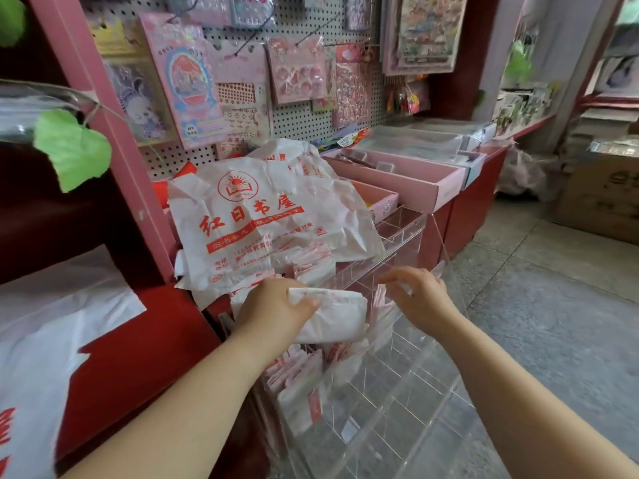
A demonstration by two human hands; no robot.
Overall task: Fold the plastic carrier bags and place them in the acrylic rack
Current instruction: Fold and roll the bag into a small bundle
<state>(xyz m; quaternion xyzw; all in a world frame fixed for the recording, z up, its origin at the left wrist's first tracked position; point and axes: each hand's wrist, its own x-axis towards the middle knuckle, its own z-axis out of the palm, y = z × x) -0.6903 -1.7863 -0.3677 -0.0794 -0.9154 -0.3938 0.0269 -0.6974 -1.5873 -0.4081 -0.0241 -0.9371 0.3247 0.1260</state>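
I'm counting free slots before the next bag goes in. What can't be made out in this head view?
- Head view: rear compartments of the acrylic rack, covered by the unfolded bags.
- The rack's base, cut off by the bottom edge.
- Fingertips of the right hand, motion-blurred: grip unclear.
- Left end of the folded bag, under the left hand.

A folded white bag (pixel 333 318) is held mid-frame over the clear acrylic rack (pixel 408 402), whose left compartments hold folded bags (pixel 297 385); a crumpled red-printed bag (pixel 262 216) lies above.
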